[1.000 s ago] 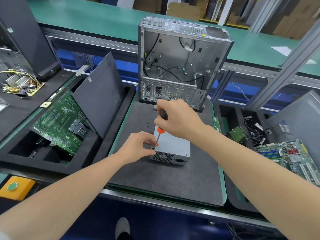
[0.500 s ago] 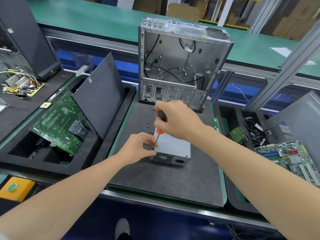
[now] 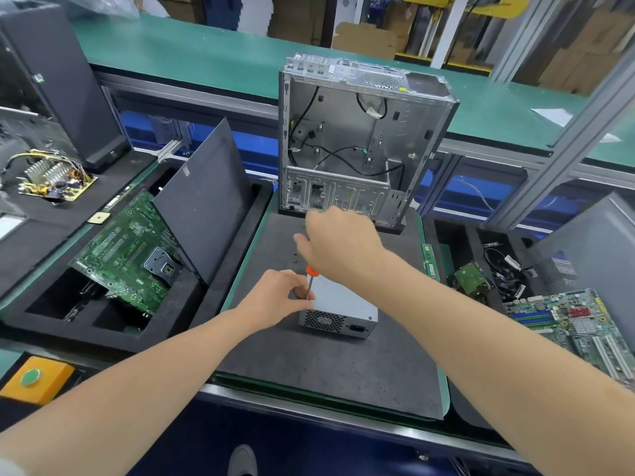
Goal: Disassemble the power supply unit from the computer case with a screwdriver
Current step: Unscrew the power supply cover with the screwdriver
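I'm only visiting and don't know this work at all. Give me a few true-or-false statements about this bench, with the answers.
1. The power supply lies on the mat, outside the case. True.
2. The right hand grips the screwdriver. True.
3. The case lies flat on its side. False: it stands upright behind the power supply.
4. The left hand lies flat on the mat, far from the screwdriver. False: its curled fingers are at the shaft, at the power supply's corner.
5. The button on the orange box is red. False: it is green.
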Tool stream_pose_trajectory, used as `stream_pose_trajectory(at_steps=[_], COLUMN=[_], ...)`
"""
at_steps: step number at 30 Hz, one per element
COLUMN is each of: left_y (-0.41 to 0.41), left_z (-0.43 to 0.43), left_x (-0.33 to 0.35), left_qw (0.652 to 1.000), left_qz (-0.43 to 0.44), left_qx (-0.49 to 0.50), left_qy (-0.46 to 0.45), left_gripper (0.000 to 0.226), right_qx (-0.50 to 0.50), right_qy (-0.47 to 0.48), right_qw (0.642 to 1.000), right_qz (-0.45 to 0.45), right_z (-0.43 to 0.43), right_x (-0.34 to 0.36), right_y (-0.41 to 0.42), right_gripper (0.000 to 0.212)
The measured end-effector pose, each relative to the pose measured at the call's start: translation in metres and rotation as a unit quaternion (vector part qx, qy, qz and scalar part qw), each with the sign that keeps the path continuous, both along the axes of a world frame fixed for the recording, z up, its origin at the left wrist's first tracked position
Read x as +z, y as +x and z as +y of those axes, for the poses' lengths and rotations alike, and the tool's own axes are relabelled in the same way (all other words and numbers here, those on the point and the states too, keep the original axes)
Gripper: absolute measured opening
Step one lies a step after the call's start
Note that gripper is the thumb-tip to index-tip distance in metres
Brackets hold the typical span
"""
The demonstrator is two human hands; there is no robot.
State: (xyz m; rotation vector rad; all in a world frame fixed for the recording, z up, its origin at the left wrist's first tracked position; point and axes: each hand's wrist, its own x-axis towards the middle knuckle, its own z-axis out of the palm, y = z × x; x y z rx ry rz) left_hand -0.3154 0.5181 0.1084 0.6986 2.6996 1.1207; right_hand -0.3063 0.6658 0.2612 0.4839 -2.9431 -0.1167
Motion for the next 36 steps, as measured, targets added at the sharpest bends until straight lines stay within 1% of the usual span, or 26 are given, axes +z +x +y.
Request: stream_pose_trajectory(at_steps=[2, 6, 9, 11, 13, 15, 17, 19, 20, 21, 22, 23, 25, 28, 30, 31, 34, 35, 36], left_y=[-0.001, -0.001, -0.002, -0.003, -0.006, -0.007, -0.010, -0.013, -0.015, -0.016, -0.017, -0.017, -0.019, -0.024, -0.028, -0.028, -0.029, -0.029, -0.029], left_z=[-0.001, -0.004, -0.006, -0.006, -0.006, -0.005, -0.002, -0.001, -0.001, -0.001, 0.000, 0.000, 0.002, 0.001, -0.002, -0.004, -0.008, -0.009, -0.010], left_x=[0.004, 0.013, 0.020, 0.030, 0.041, 0.049, 0.052, 0.052, 0.050, 0.049, 0.047, 0.046, 0.045, 0.042, 0.040, 0.039, 0.040, 0.041, 0.043], left_qw=[1.000, 0.998, 0.992, 0.983, 0.970, 0.963, 0.968, 0.976, 0.978, 0.978, 0.977, 0.977, 0.976, 0.970, 0.963, 0.960, 0.956, 0.955, 0.956], left_qz=[-0.013, -0.054, -0.099, -0.126, -0.152, -0.172, -0.164, -0.135, -0.123, -0.117, -0.116, -0.118, -0.124, -0.140, -0.159, -0.167, -0.181, -0.185, -0.183], left_qx=[-0.005, -0.008, 0.003, 0.013, 0.005, -0.022, -0.043, -0.051, -0.051, -0.050, -0.048, -0.048, -0.061, -0.105, -0.130, -0.139, -0.150, -0.153, -0.158], left_qy=[-0.003, 0.016, 0.078, 0.135, 0.190, 0.206, 0.184, 0.163, 0.162, 0.166, 0.171, 0.172, 0.167, 0.171, 0.175, 0.176, 0.178, 0.176, 0.167], left_gripper=[0.021, 0.013, 0.011, 0.014, 0.020, 0.023, 0.015, 0.007, 0.006, 0.005, 0.006, 0.007, 0.011, 0.018, 0.025, 0.029, 0.030, 0.029, 0.029], right_qx=[0.024, 0.072, 0.163, 0.218, 0.253, 0.269, 0.250, 0.198, 0.152, 0.086, 0.009, -0.059, -0.134, -0.151, -0.131, -0.104, 0.027, 0.078, 0.127], right_qy=[-0.026, -0.045, -0.088, -0.091, -0.072, -0.060, -0.061, -0.050, -0.030, 0.001, 0.026, 0.028, -0.009, -0.036, -0.051, -0.066, -0.131, -0.131, -0.123], right_qw=[0.999, 0.993, 0.974, 0.958, 0.948, 0.941, 0.942, 0.960, 0.977, 0.992, 0.999, 0.998, 0.991, 0.988, 0.990, 0.992, 0.983, 0.976, 0.969], right_qz=[-0.024, -0.080, -0.134, -0.162, -0.182, -0.196, -0.213, -0.190, -0.148, -0.092, -0.043, -0.018, -0.018, -0.018, -0.014, -0.026, -0.123, -0.153, -0.172], right_z=[-0.002, 0.002, 0.014, 0.024, 0.033, 0.037, 0.039, 0.035, 0.030, 0.024, 0.015, 0.005, -0.011, -0.015, -0.012, -0.009, 0.006, 0.011, 0.017], right_x=[0.001, 0.005, 0.011, 0.015, 0.020, 0.023, 0.026, 0.025, 0.022, 0.016, 0.010, 0.006, -0.002, -0.006, -0.008, -0.008, 0.001, 0.005, 0.008], right_y=[0.000, 0.000, -0.002, -0.009, -0.017, -0.020, -0.020, -0.016, -0.013, -0.009, -0.004, 0.000, 0.003, -0.004, -0.003, -0.002, -0.004, -0.007, -0.010], right_gripper=[0.030, 0.025, 0.012, 0.005, 0.005, 0.013, 0.020, 0.018, 0.019, 0.028, 0.037, 0.042, 0.037, 0.022, 0.023, 0.022, 0.008, 0.005, 0.008])
